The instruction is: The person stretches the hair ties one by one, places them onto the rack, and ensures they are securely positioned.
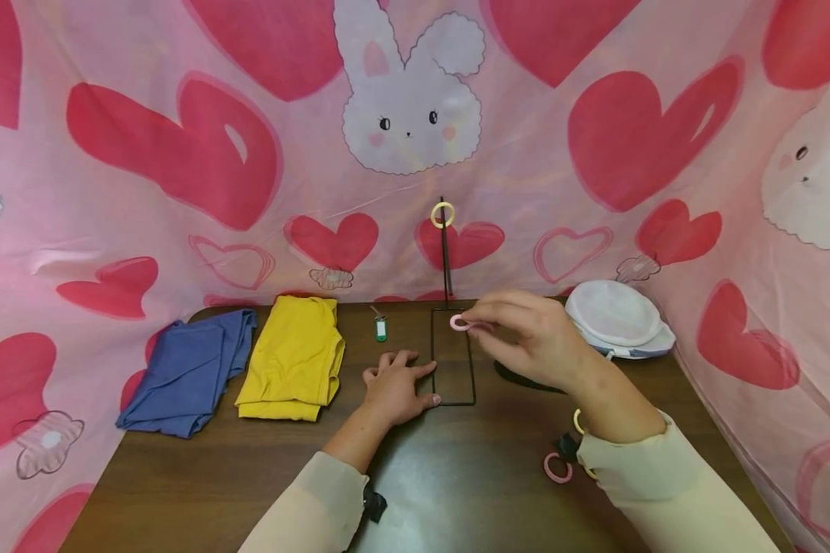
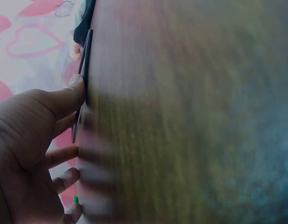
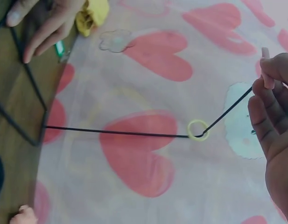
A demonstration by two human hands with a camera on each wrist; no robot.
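Observation:
My right hand pinches a pink ring between thumb and fingertips, above the base of a black wire stand. In the right wrist view, the pink ring is close by the outer end of the stand's bent arm. A yellow ring hangs at the bend of that arm. My left hand rests on the table with fingers spread, its thumb and index fingertip on the left side of the rectangular base.
At the left lie a folded blue cloth and a folded yellow cloth. Near the back is a green key tag. A white mesh bag is at the back right. Another pink ring and yellow rings lie near my right sleeve.

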